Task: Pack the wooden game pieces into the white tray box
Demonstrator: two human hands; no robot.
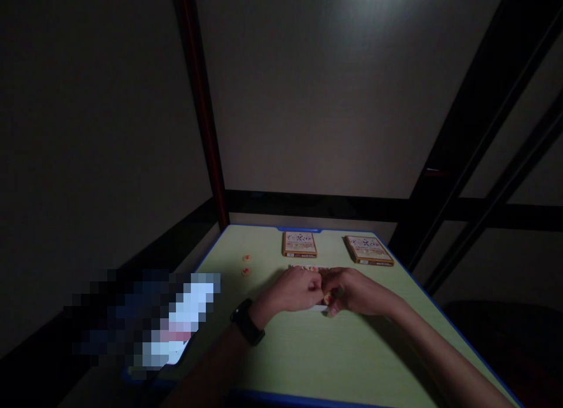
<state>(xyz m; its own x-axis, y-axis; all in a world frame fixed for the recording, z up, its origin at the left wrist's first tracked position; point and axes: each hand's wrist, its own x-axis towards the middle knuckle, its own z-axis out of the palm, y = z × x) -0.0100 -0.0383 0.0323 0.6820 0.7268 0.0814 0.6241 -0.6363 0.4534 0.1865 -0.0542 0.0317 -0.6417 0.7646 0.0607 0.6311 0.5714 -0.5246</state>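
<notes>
Wall panels point(316, 103): dim grey, dark framing. Tbl. point(299, 355): pale green top, blue edge. Lit screen point(197, 305): tbl. L side, partly pixelated. R hand point(356, 291): fingers curved at R end of tray point(320, 308); grip cannot be confirmed. L hand point(294, 288): curled over tray; fingertips hidden, cannot tell if gripping. Box 1 point(299, 244), box 2 point(368, 250): flat, far side of tbl., apart. Tray: mid-tbl., under hands. Watch point(248, 322): black, L wrist. Round pc. point(328, 299): by R thumb. Loose discs point(246, 271), qty 2: L of tray.
</notes>
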